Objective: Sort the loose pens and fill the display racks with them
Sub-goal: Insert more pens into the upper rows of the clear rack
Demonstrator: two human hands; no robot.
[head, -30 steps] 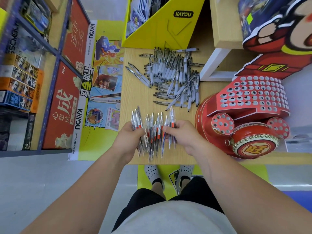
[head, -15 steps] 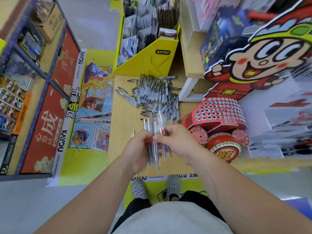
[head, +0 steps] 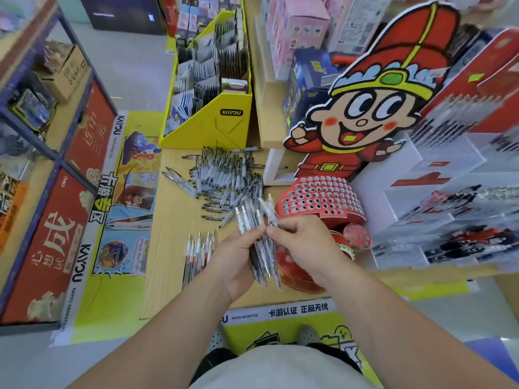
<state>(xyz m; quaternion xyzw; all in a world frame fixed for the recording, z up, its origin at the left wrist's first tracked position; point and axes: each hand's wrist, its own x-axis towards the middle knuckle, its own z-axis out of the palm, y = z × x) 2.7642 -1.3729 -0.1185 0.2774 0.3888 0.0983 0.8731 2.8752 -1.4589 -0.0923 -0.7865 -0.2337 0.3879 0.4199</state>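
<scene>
On our worktop the red rack stands on the right, and the pile of loose pens lies far. Our left hand grips a bunch of pens, and our right hand pinches pens in it. We think we are sorting. Next, a pen tip must meet a rack hole.

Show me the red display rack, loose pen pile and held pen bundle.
red display rack (head: 317, 196), head view, holed top panel.
loose pen pile (head: 224, 172), head view, pile middle.
held pen bundle (head: 243, 220), head view, upper ends.
</scene>
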